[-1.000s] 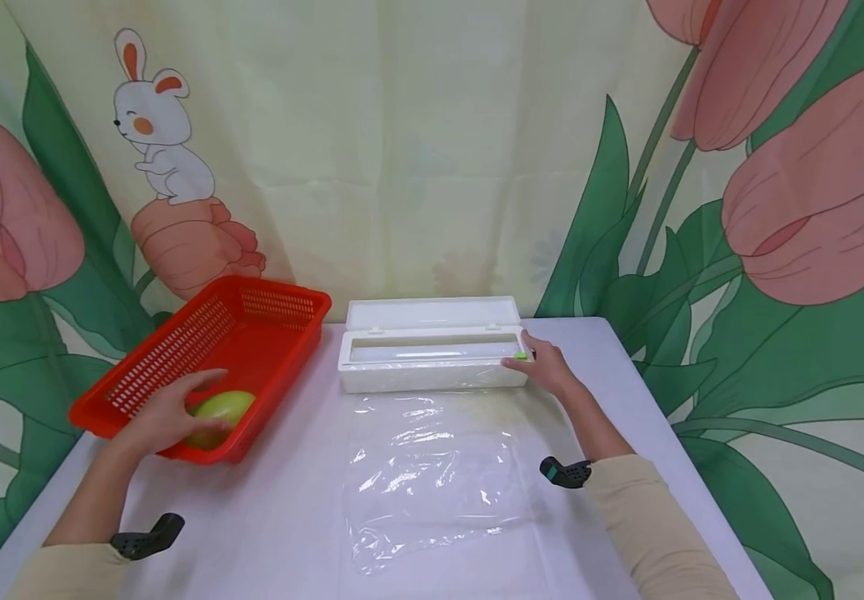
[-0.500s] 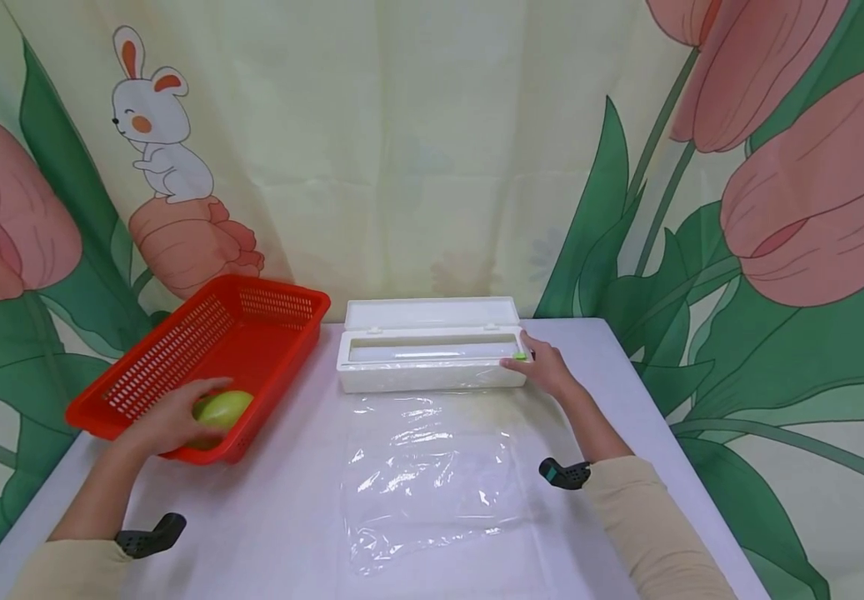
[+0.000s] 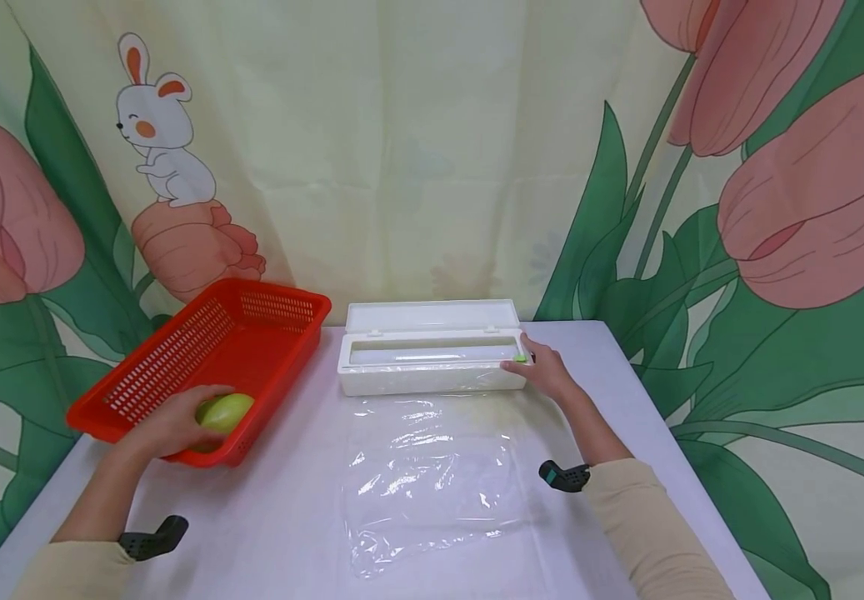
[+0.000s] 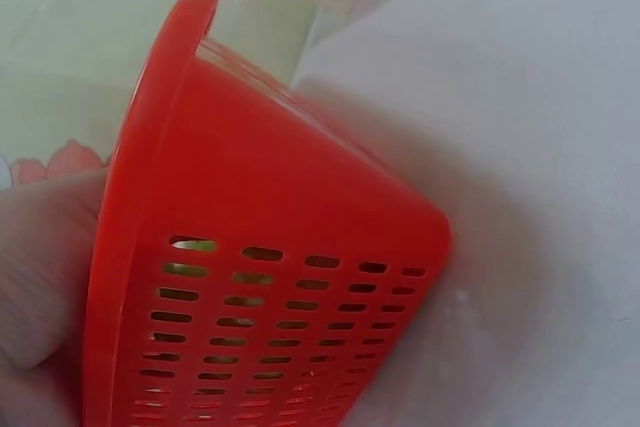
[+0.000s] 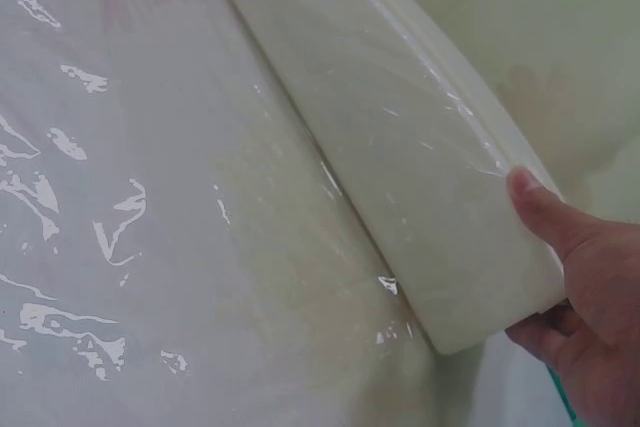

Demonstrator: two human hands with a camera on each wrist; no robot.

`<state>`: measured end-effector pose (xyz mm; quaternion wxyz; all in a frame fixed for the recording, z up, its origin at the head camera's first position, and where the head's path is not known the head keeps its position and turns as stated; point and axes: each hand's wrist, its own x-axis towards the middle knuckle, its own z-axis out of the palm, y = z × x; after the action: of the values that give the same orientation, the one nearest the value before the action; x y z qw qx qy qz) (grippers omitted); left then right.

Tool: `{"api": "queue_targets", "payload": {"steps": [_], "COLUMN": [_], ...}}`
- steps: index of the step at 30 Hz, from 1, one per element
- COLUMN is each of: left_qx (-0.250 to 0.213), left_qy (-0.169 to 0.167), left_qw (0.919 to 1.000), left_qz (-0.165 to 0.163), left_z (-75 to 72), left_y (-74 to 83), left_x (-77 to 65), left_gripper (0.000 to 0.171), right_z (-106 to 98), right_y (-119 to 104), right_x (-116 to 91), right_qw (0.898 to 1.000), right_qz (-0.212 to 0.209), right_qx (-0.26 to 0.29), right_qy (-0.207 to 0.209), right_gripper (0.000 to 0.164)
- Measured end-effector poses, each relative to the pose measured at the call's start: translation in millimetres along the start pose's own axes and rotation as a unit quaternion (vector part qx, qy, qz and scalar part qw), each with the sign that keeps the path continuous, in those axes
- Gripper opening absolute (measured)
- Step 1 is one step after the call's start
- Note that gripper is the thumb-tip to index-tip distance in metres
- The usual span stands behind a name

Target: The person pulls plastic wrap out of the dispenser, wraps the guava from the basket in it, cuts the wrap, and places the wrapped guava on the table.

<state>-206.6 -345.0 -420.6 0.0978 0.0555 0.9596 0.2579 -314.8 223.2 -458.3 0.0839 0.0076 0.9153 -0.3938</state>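
My left hand (image 3: 172, 423) reaches over the near rim of a red plastic basket (image 3: 270, 337) and curls around a rounded yellow-green fruit (image 3: 226, 413), whose exact kind I cannot tell. Through the basket's slots in the left wrist view, only bits of green show. At the table's back, my right hand (image 3: 546, 368) grips the right end of a white cling film dispenser (image 3: 432, 382), thumb on its front edge. The dispenser's lid (image 3: 432, 316) stands raised, with the film roll visible inside. From its front, a sheet of clear cling film (image 5: 150, 227) spreads over the table.
A white cloth covers the table (image 3: 282, 508). Behind it hangs a curtain (image 3: 432, 167) printed with tulips and a rabbit. The basket stands left of the dispenser, a narrow gap apart.
The left hand has moved slightly deeper into the basket and closed its fingers around the fruit. The right hand, dispenser and film sheet look unchanged.
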Motion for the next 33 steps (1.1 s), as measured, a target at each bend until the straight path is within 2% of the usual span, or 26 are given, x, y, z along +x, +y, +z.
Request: {"api": "queue_targets", "payload": {"steps": [10, 16, 20, 28, 33], "left_qx": [0.001, -0.001, -0.007, -0.012, -0.025], "left_qy": [0.04, 0.068, 0.089, 0.155, 0.178], "left_qw": [0.999, 0.9977, 0.9959, 0.9875, 0.9832], "left_qz": [0.021, 0.011, 0.014, 0.029, 0.03], "left_z": [1.5, 0.2, -1.8, -8.4, -10.2], "left_y": [-2.0, 0.1, 4.0, 17.4, 25.1], "left_x": [-2.0, -5.0, -9.3, -13.4, -15.5], "left_gripper": [0.092, 0.097, 0.097, 0.096, 0.1], "right_z": [1, 0, 0, 0, 0], "right_y": [0, -1, 0, -1, 1], "right_x": [0, -1, 0, -1, -1], "right_qw": [1.0, 1.0, 1.0, 1.0, 1.0], "right_qz": [-0.004, -0.007, -0.005, -0.004, -0.008], "right_qx": [-0.001, -0.005, -0.004, 0.001, 0.004], "right_qy": [0.0, 0.002, -0.001, -0.002, -0.003], "right_gripper": [0.094, 0.093, 0.094, 0.094, 0.094]}}
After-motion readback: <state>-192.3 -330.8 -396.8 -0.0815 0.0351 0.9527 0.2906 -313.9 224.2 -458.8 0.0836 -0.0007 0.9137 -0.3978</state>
